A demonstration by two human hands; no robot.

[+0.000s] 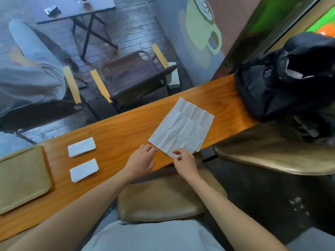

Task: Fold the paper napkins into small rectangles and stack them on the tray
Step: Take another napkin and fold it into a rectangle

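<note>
**Both hands at the near corner of the unfolded napkin**

My right hand (184, 161) pinches the near corner of the open napkin (182, 126), thumb and forefinger curled onto the paper right at the counter's front edge. My left hand (142, 160) sits just beside it, fingers loosely bent, fingertips at the napkin's near-left edge; I cannot tell whether they actually grip the paper or only touch it.

The napkin lies flat and fully spread on the wooden counter (117, 134), creased in a grid. Its long axis runs diagonally, from the corner under my hands away toward the far edge of the counter and slightly right.

Left of my hands, well apart from the open sheet, two folded napkins lie on the wood: the far one (81, 147) and the near one (84, 170), both long-side roughly parallel with the counter. Further left is the tray (23, 178), with bare wood between everything.

A black bag (282, 82) occupies the counter's right end, near the napkin's far corner.
</note>
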